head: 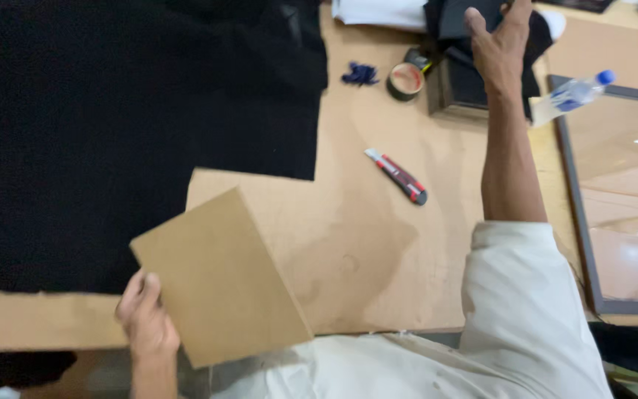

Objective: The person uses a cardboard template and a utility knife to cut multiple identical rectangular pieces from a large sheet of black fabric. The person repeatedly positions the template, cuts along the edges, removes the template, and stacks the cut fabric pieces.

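Near the front edge of the tabletop [378, 244], the left hand [145, 318] holds a brown board [219, 277] tilted up, fingers curled around its lower corner. Gripped at only one corner, it could slip or swing down. The right hand [502, 41] reaches far over to dark cloth pieces [474, 26], fingers spread and holding nothing; its forearm passes near a plastic bottle [571, 94] and could topple it.

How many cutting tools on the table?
1: a red and black utility knife lies on the brown board mid-table, between the tape roll and the right hand's forearm. Others may be hidden under the black cloth.
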The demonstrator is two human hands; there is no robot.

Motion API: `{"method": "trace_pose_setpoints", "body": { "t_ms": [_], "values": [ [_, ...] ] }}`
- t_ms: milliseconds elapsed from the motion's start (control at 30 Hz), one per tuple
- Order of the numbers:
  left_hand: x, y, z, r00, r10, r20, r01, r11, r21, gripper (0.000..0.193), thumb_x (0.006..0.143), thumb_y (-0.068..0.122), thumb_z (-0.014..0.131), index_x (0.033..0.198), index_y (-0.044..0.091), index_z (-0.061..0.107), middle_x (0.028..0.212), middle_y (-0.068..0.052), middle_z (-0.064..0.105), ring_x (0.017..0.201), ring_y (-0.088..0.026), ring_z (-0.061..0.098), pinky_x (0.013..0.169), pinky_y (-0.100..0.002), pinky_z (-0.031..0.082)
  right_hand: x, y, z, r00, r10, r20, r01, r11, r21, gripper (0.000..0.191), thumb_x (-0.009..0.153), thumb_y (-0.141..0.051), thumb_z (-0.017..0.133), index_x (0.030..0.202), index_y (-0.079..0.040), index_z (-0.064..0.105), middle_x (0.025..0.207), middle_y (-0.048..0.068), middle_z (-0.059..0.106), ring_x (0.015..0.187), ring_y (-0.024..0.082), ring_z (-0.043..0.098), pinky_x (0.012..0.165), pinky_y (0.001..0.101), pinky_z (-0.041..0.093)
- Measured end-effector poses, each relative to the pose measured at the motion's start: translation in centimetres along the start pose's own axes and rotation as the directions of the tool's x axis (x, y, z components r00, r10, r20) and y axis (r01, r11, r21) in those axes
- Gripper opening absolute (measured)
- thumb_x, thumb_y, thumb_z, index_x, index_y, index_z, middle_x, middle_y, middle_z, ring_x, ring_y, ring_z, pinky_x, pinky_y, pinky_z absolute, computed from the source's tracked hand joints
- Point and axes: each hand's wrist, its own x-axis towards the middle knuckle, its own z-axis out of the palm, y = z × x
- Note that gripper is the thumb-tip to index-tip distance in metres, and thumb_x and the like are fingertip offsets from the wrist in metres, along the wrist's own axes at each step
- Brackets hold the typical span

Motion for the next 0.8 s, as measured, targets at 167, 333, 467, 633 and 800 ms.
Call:
{"method": "trace_pose_setpoints", "body": {
  "t_ms": [167,333,467,633,800],
  "values": [
    [1.9,-1.7,3.4,0.992,0.021,0.127,-0.022,1.000,0.008,0.031,0.102,0.010,0.063,0.128,-0.007,0.062,0.114,-0.009,0.071,0.100,-0.014,0.068,0.090,-0.028,0.055,-21.3,-12.0,2.6,0.723,-0.056,0.688,-0.554,0.548,0.627,0.045,0.109,-0.033,0.056,0.131,0.006,0.056,0.121,0.015,0.065,0.113,0.023,0.068,0.096,0.0378,0.059],
    [1.8,-5.1,4.5,0.975,0.046,0.219,-0.075,0.989,0.125,0.027,0.102,0.013,0.062,0.121,-0.006,0.064,0.102,-0.007,0.073,0.087,-0.010,0.065,0.077,-0.025,0.054,-36.6,-19.5,1.2,0.595,0.036,0.803,-0.803,0.068,0.592,0.054,0.110,-0.031,0.062,0.143,0.012,0.059,0.120,0.020,0.072,0.091,0.015,0.066,0.073,0.0236,0.052],
    [0.2,-4.5,5.2,0.945,0.039,0.323,-0.150,0.933,0.326,0.032,0.101,0.019,0.063,0.120,-0.006,0.065,0.093,-0.008,0.074,0.078,-0.010,0.064,0.068,-0.026,0.053,-42.1,-22.0,-0.3,0.642,0.418,0.643,-0.757,0.219,0.615,0.036,0.094,0.003,0.064,0.129,0.008,0.057,0.111,0.014,0.073,0.095,0.015,0.072,0.085,0.0265,0.058],
    [-1.0,-0.2,4.4,0.830,0.007,0.558,-0.331,0.810,0.483,0.041,0.098,0.020,0.066,0.130,-0.003,0.057,0.092,-0.008,0.069,0.083,-0.015,0.068,0.074,-0.031,0.057,-45.2,-22.7,-3.3,0.731,0.524,0.437,-0.623,0.252,0.740,0.034,0.098,0.008,0.064,0.132,0.006,0.059,0.113,0.014,0.073,0.097,0.015,0.070,0.091,0.0265,0.057],
    [0.9,3.3,6.7,0.611,0.181,0.770,-0.731,0.502,0.462,0.025,0.096,0.013,0.067,0.116,0.000,0.065,0.101,-0.012,0.064,0.083,-0.026,0.067,0.074,-0.039,0.056,-47.1,-23.7,-7.1,0.722,0.635,0.273,-0.496,0.201,0.845,0.029,0.100,0.008,0.064,0.129,0.005,0.059,0.113,0.014,0.072,0.097,0.017,0.072,0.091,0.0291,0.060]
  ]
}}
